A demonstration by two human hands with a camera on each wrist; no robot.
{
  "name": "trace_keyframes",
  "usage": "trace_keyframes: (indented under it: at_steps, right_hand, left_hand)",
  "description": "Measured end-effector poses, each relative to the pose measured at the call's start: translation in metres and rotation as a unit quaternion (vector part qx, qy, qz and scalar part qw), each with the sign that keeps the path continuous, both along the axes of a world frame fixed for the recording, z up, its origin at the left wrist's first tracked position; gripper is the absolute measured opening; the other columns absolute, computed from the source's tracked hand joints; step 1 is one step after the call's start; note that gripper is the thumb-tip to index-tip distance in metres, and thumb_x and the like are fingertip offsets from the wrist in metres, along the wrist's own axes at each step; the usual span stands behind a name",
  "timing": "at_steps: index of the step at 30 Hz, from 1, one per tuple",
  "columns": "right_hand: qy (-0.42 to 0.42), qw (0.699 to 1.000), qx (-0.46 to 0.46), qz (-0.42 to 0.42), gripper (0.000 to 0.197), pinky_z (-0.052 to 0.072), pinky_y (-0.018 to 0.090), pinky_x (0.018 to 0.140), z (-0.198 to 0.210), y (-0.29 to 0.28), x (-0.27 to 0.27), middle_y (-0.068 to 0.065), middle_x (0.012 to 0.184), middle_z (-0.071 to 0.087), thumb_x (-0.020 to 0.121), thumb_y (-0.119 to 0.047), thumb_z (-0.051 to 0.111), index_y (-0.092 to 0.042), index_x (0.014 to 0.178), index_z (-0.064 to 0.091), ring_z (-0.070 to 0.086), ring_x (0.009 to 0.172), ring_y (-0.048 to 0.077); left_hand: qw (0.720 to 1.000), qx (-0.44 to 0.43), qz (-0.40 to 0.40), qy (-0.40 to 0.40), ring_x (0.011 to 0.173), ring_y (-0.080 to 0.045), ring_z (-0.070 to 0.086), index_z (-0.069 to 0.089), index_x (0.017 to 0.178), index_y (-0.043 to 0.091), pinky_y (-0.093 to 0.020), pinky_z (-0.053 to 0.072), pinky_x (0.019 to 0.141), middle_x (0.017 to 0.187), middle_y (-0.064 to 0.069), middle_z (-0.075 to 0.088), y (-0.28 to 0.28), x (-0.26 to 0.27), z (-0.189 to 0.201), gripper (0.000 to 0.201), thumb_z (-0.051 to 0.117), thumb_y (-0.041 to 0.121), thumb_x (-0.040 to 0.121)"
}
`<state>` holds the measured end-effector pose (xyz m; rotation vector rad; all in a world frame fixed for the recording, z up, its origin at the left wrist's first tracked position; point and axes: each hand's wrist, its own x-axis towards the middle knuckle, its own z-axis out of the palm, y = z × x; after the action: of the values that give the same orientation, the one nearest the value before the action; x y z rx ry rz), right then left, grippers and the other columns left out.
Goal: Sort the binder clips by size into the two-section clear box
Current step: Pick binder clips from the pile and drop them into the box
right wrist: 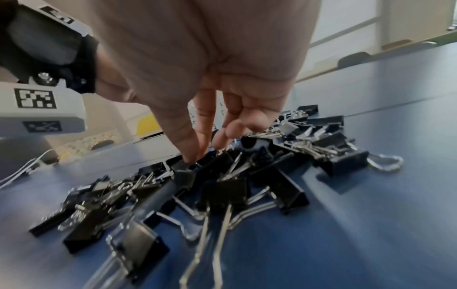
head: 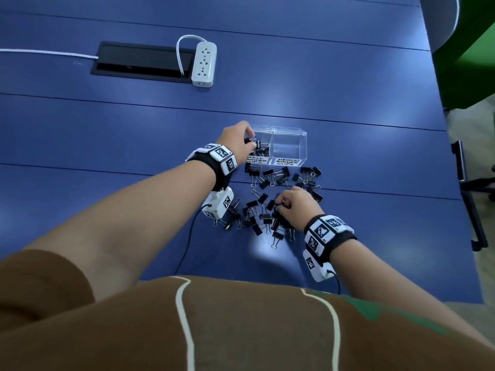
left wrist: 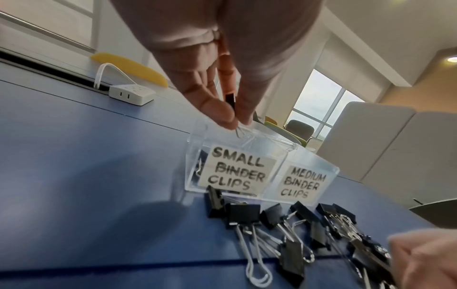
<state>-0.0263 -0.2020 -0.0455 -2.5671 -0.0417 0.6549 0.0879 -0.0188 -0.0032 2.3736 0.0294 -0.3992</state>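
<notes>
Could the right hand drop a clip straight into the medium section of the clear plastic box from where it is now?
Probably yes. The right hand rests on the pile of black binder clips just in front of the clear plastic two-section box; the medium section is open-topped, and the left hand is over the small section.

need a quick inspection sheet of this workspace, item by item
surface: blue table with seams across it and a black cable hatch.
job's things: clear box, sections labelled small and medium; small side holds clips, medium side looks empty. Loose pile of binder clips in front of the box.
clutter: nothing seen beyond the power strip.
grippers: left hand pinches a small clip over the small section; right hand reaches its fingertips into the pile, grip unclear.
cables: white cord into the hatch; black wire from the left wrist camera.
surroundings: chair base at the table's right edge; green partition.
</notes>
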Motion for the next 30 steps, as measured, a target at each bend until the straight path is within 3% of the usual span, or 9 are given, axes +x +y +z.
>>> trace_keyframes:
  at_steps: [4, 7, 10, 13, 16, 20, 24, 27, 30]
  right_hand:
    - [-0.04, 0.994, 0.035, -0.094, 0.006, 0.047, 0.028, 0.078, -0.002, -0.017, 0.004, 0.001, 0.091, 0.054, 0.085, -0.017, 0.061, -0.021, 0.089, 0.064, 0.053, 0.08, 0.015]
    - [-0.058, 0.989, 0.011, -0.139, 0.011, 0.049, 0.031, 0.079, -0.005, -0.031, 0.009, 0.0, 0.096, 0.052, 0.084, -0.016, 0.061, -0.019, 0.095, 0.062, 0.051, 0.082, 0.016]
    - [-0.028, 0.992, -0.007, -0.12, 0.013, 0.048, 0.031, 0.081, -0.007, -0.029, 0.01, 0.0, 0.098, 0.051, 0.084, -0.019, 0.061, -0.017, 0.097, 0.062, 0.049, 0.085, 0.015]
    - [-0.009, 0.994, 0.006, -0.104, 0.004, 0.048, 0.029, 0.076, -0.006, -0.026, 0.01, 0.0, 0.094, 0.055, 0.084, -0.019, 0.06, -0.018, 0.084, 0.064, 0.054, 0.08, 0.015]
    - [-0.036, 0.987, 0.023, -0.158, 0.008, 0.05, 0.029, 0.077, 0.0, -0.037, 0.016, -0.001, 0.091, 0.057, 0.085, -0.015, 0.06, -0.02, 0.079, 0.062, 0.055, 0.077, 0.014]
    - [-0.065, 0.983, 0.013, -0.171, 0.014, 0.043, 0.026, 0.076, 0.002, -0.051, 0.034, 0.004, 0.095, 0.059, 0.087, -0.014, 0.058, -0.017, 0.099, 0.064, 0.055, 0.083, 0.018]
    - [-0.046, 0.991, 0.0, -0.128, 0.029, 0.05, 0.036, 0.087, -0.009, -0.042, 0.048, 0.007, 0.098, 0.059, 0.086, -0.025, 0.062, -0.018, 0.115, 0.061, 0.056, 0.098, 0.025]
    - [-0.042, 0.991, -0.014, -0.127, 0.024, 0.049, 0.037, 0.085, -0.016, -0.035, 0.047, 0.008, 0.105, 0.058, 0.084, -0.026, 0.064, -0.017, 0.107, 0.062, 0.055, 0.099, 0.024]
    - [-0.052, 0.989, -0.002, -0.137, 0.015, 0.048, 0.036, 0.08, -0.019, -0.032, 0.042, 0.006, 0.097, 0.053, 0.081, -0.02, 0.065, -0.013, 0.094, 0.06, 0.052, 0.09, 0.022]
  left_hand:
    - [0.998, 0.043, -0.039, -0.017, 0.106, -0.026, 0.057, 0.055, 0.117, 0.014, -0.034, 0.047, 0.09, 0.124, -0.01, 0.053, -0.007, -0.003, -0.002, 0.029, 0.059, 0.019, 0.09]
    - [0.994, 0.053, -0.092, -0.04, 0.1, -0.025, 0.06, 0.055, 0.109, 0.017, -0.039, 0.052, 0.087, 0.121, -0.004, 0.048, -0.015, -0.024, -0.006, 0.02, 0.057, 0.021, 0.09]
    - [0.985, 0.075, -0.151, -0.026, 0.089, -0.023, 0.06, 0.057, 0.101, 0.018, -0.041, 0.055, 0.082, 0.112, -0.003, 0.05, -0.026, -0.047, -0.02, 0.013, 0.057, 0.019, 0.088]
    - [0.972, 0.107, -0.209, 0.002, 0.1, -0.023, 0.057, 0.056, 0.114, 0.02, -0.041, 0.054, 0.084, 0.12, -0.002, 0.047, -0.034, -0.065, -0.033, 0.025, 0.058, 0.019, 0.089]
    - [0.953, 0.142, -0.266, 0.015, 0.114, -0.024, 0.048, 0.049, 0.13, 0.022, -0.044, 0.052, 0.088, 0.127, -0.004, 0.043, -0.032, -0.076, -0.043, 0.042, 0.06, 0.021, 0.09]
    - [0.946, 0.173, -0.273, 0.011, 0.114, -0.026, 0.046, 0.054, 0.121, 0.018, -0.043, 0.053, 0.086, 0.122, -0.006, 0.042, -0.028, -0.081, -0.047, 0.033, 0.06, 0.02, 0.088]
    - [0.952, 0.167, -0.256, -0.01, 0.107, -0.027, 0.047, 0.055, 0.11, 0.014, -0.042, 0.052, 0.082, 0.114, -0.008, 0.043, -0.032, -0.08, -0.044, 0.023, 0.058, 0.017, 0.088]
    - [0.952, 0.153, -0.26, -0.041, 0.105, -0.028, 0.047, 0.055, 0.108, 0.011, -0.04, 0.048, 0.081, 0.113, -0.01, 0.045, -0.047, -0.08, -0.041, 0.02, 0.055, 0.013, 0.088]
    - [0.948, 0.151, -0.276, -0.05, 0.108, -0.029, 0.047, 0.055, 0.111, 0.009, -0.042, 0.047, 0.09, 0.115, -0.011, 0.047, -0.063, -0.079, -0.042, 0.024, 0.057, 0.015, 0.087]
